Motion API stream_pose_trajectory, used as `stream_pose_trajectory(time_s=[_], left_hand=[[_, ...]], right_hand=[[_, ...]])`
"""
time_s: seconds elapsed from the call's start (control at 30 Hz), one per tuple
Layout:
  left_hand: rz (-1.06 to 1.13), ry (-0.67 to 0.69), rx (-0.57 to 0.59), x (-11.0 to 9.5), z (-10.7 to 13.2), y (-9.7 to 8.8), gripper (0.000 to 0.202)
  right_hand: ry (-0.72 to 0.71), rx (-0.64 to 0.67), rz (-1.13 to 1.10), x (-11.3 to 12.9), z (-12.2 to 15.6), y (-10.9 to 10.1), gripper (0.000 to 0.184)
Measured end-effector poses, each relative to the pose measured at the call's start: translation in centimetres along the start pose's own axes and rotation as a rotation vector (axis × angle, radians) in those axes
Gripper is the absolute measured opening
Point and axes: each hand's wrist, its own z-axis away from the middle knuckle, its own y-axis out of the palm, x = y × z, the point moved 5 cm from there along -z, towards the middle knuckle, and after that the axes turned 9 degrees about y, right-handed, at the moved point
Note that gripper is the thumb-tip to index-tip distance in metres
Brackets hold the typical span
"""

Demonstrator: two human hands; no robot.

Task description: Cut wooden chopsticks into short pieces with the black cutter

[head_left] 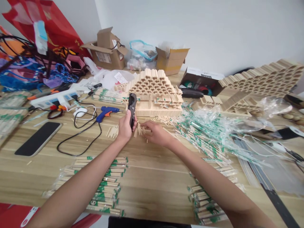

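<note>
My left hand [125,126] is wrapped round a black hand tool [132,109], its rounded end pointing up; its exact kind does not show. My right hand [155,133] is just to the right, fingers apart and curved over a small heap of short wooden stick pieces [139,129]. More short pieces [112,131] lie left of my left hand. Directly behind both hands stands a structure of wooden sticks [152,95], with honeycomb-like openings above a flat base.
Paper-wrapped chopsticks [111,190] lie near the front left, more [206,202] at front right. A blue glue gun [106,113] with its cord and a phone [38,138] are left. Torn wrappers [209,133] cover the right. Another stick structure [266,79] rises behind them.
</note>
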Motion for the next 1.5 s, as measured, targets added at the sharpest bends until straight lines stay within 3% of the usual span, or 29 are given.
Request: stream_pose_trajectory(time_s=[0.2, 0.33, 0.67, 1.0, 1.5], left_hand=[[0.007, -0.007, 0.003, 0.2, 0.1, 0.1, 0.069], [0.001, 0.001, 0.009, 0.3, 0.1, 0.2, 0.069], [0.007, 0.008, 0.015, 0.2, 0.1, 0.1, 0.068], [-0.005, 0.018, 0.017, 0.0, 0.1, 0.2, 0.068], [-0.017, 0.018, 0.027, 0.2, 0.1, 0.2, 0.068]], right_hand=[[0.073, 0.122, 0.092, -0.1, 3.3, -0.9, 0.034], [0.118, 0.088, 0.109, 0.3, 4.1, -0.6, 0.033], [0.171, 0.069, 0.061, 0.3, 3.5, 0.0, 0.03], [0.066, 0.07, 0.037, 0.8, 3.1, 0.0, 0.024], [0.018, 0.122, 0.075, 1.3, 2.9, -0.2, 0.024]])
